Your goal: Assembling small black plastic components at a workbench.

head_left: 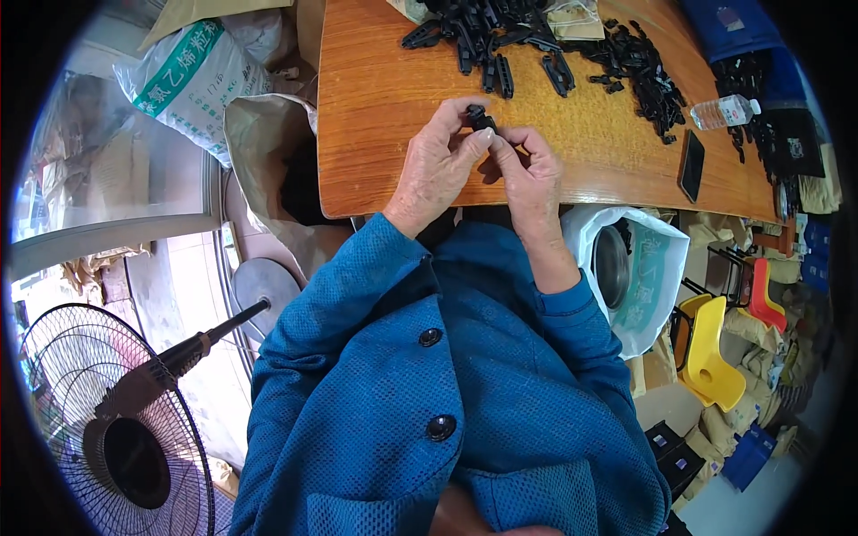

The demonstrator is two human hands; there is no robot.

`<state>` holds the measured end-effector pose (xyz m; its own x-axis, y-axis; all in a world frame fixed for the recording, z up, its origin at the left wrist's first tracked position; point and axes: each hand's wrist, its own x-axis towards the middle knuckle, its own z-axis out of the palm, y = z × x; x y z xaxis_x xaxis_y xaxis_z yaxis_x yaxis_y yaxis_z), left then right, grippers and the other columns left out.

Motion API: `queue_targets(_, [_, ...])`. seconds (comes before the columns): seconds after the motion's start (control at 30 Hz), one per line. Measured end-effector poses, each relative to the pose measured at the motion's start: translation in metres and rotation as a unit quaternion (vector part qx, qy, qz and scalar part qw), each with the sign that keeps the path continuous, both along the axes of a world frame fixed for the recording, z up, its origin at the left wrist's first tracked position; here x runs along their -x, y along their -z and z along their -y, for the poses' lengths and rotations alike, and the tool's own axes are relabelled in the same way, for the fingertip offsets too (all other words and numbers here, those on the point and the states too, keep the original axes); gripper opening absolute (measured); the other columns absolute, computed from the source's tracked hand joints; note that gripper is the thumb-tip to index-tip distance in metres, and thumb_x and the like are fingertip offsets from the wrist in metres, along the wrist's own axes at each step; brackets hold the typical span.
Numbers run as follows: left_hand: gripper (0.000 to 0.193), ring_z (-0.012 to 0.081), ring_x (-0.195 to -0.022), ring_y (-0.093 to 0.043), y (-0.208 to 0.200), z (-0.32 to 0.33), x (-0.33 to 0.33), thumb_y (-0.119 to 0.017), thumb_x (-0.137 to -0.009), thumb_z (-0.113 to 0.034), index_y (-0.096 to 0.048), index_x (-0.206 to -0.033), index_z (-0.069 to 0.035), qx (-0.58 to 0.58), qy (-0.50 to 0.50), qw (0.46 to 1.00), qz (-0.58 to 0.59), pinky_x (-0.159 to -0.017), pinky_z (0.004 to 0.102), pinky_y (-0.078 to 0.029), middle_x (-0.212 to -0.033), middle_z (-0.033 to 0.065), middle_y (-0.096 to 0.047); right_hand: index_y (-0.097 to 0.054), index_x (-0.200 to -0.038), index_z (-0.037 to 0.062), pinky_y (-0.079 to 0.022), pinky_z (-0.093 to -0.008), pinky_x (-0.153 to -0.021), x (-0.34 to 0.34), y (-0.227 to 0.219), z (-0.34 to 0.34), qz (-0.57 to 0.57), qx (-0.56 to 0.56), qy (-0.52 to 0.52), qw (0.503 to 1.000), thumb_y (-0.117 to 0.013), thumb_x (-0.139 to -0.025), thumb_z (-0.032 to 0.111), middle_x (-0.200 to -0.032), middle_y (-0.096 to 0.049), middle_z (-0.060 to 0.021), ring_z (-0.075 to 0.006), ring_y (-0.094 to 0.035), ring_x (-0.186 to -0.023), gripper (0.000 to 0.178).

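A small black part (479, 116) is held in the air above the near edge of a brown wooden table (375, 98), roughly midway along that edge. It is pinched between the thumb and forefinger of the left hand (438, 167), by which its left side is partly covered. By the right hand (534, 183), thumb and fingertips are closed on the near right end of the same part; whether a second piece is hidden between those fingertips cannot be told. Both wrists are brought in from the near side, in the sleeves of a blue jacket (375, 357). On the far side of the table, a heap of long black pieces (483, 36) is spread, and to its right a pile of smaller black pieces (639, 71) is strewn. Farther right, a dark phone (691, 166) is laid near the table's edge, with a clear bottle (722, 113) lying just beyond it. Below the table, an open paper bag (255, 152) is placed on the left and a white bag (663, 255) on the right. A fan (134, 456) is seen at the near left, and a yellow chair (713, 357) at the right.
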<state>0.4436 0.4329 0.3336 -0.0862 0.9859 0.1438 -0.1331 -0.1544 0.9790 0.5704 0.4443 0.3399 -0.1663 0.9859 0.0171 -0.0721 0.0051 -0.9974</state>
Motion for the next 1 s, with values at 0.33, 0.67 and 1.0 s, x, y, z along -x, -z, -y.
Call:
queue_targets(0.33, [0.020, 0.0095, -0.086, -0.058, 0.003, -0.008, -0.004, -0.057, -0.091, -0.005, -0.056, -0.111, 0.001, 0.095, -0.015, 0.989, 0.116, -0.077, 0.0235, -0.049, -0.095, 0.0046, -0.062, -0.059, -0.090, 0.0012, -0.046, -0.0213, -0.054, 0.002, 0.006, -0.010, 0.020, 0.018, 0.008, 1.000, -0.061, -0.091, 0.009, -0.072, -0.058, -0.0030, -0.0080, -0.055, -0.059, 0.008])
queue_targets(0.67, [0.021, 0.0101, -0.086, -0.059, -0.004, -0.029, -0.013, -0.057, -0.091, -0.005, -0.057, -0.110, 0.004, 0.132, -0.029, 0.985, 0.104, -0.077, 0.0238, -0.050, -0.096, 0.0064, -0.064, -0.060, -0.091, -0.0007, -0.045, -0.0281, -0.058, 0.001, 0.015, -0.023, 0.052, -0.034, 0.059, 0.996, -0.062, -0.085, 0.000, -0.079, -0.053, -0.0068, -0.0160, -0.055, -0.068, 0.007])
queue_targets(1.0, [0.019, 0.0117, -0.091, -0.060, -0.009, -0.047, -0.012, -0.056, -0.092, -0.004, -0.056, -0.109, 0.001, 0.021, 0.096, 0.995, 0.006, -0.082, 0.0240, -0.049, -0.100, 0.0058, -0.065, -0.055, -0.109, -0.0034, -0.047, -0.0256, -0.065, -0.037, 0.017, -0.038, 0.009, 0.004, -0.042, 0.999, -0.066, -0.088, 0.019, -0.088, -0.061, -0.0082, -0.0130, -0.058, -0.074, 0.033])
